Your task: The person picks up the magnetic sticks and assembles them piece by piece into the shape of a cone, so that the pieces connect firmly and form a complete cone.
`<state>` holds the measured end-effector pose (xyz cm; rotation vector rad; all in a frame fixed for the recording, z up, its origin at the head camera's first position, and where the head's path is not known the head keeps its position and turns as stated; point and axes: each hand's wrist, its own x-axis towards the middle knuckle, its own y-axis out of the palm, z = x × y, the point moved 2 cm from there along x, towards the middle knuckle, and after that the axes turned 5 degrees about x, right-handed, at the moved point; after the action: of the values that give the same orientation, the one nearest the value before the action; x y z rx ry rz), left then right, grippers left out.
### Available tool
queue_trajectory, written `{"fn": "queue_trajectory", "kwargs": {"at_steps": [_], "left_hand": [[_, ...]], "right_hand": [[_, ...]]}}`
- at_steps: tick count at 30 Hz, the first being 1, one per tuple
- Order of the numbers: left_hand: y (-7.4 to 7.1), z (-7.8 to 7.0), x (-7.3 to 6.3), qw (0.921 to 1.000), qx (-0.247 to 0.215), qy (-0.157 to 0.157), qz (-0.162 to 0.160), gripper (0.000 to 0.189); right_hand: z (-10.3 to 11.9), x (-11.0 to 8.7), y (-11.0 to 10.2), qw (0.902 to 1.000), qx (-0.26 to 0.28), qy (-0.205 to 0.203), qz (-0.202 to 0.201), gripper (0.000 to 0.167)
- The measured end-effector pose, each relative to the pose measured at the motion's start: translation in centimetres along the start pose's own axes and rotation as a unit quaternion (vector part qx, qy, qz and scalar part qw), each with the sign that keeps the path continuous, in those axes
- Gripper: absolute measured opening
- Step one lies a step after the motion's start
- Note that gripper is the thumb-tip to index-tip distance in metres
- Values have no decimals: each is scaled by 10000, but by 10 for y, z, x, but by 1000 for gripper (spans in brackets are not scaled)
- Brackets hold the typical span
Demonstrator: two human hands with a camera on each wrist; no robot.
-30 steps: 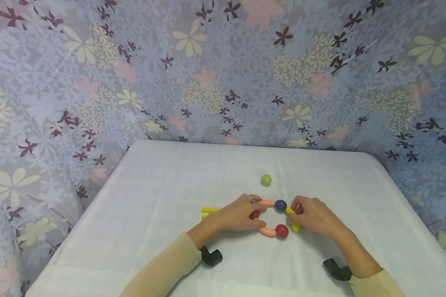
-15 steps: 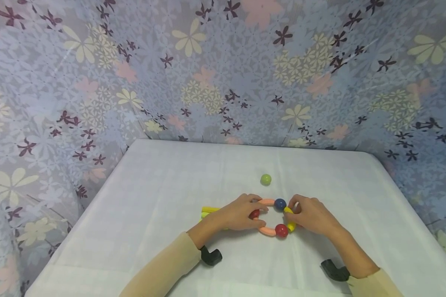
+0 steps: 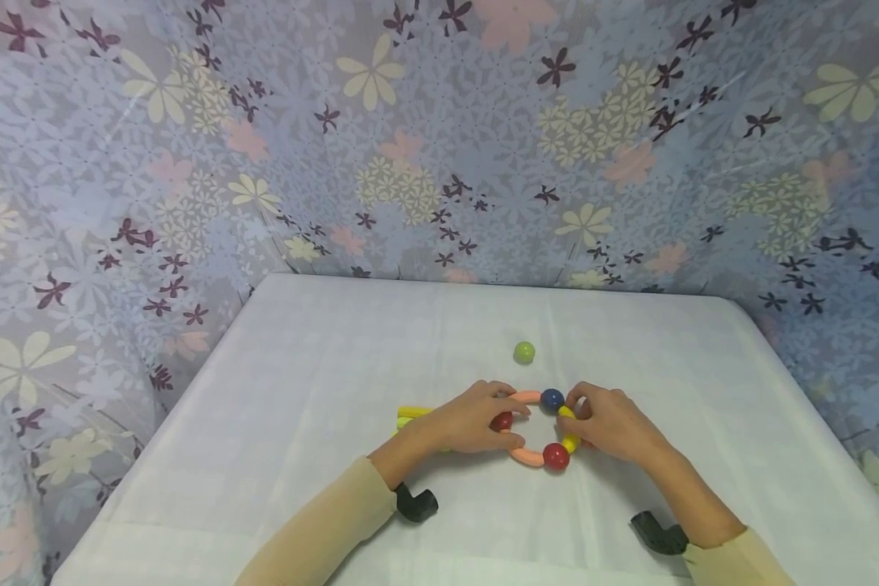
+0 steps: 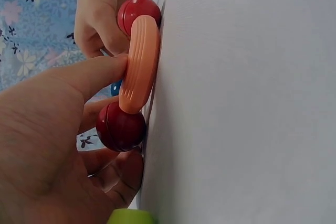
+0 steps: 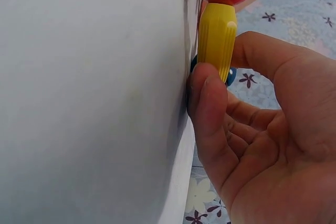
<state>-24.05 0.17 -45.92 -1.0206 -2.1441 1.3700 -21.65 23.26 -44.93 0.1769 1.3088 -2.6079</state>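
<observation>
Just on the near side of the blue ball [image 3: 553, 400], the right hand [image 3: 618, 425] I'm running is pinching a yellow bar [image 5: 218, 38] with thumb and finger. One end is meeting the near red ball [image 3: 556, 457]; fingertips are hiding the other, so I can't tell if it's touching blue. Left of the blue ball, the left hand [image 3: 474, 421] is gripping the opposite side of the ring [image 3: 526, 458], thumb on the near orange bar [image 4: 140, 66], fingers around the far red ball [image 4: 122, 127]. The ring itself is lying left of and nearer than blue, which is forming one corner.

Handling-wise, I'm guessing light, stiff plastic, hardly fragile, but the joints are probably the weak spots. Those balls are looking glossy and slippery, so I'm favouring the ribbed middles of the bars.

Further out, a green ball [image 3: 524, 352] is sitting beyond blue and slightly left, some yellow and green sticks [image 3: 413, 413] are lying well left, and white cloth [image 3: 322, 358] is running underneath.
</observation>
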Motion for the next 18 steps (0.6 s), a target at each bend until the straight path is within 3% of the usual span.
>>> {"fn": "queue_trajectory", "kwargs": {"at_steps": [9,14,18], "left_hand": [[-3,7,0,9993,-318,-166,92,63],[-13,12,0,9986,-531,-34,52,66],[-22,21,-3,9977,-655,-152,50,64]], "right_hand": [[-3,3,2,9991,370,29,222,43],[-4,4,4,9974,661,-54,290,42],[-3,4,6,9954,868,-224,347,39]]}}
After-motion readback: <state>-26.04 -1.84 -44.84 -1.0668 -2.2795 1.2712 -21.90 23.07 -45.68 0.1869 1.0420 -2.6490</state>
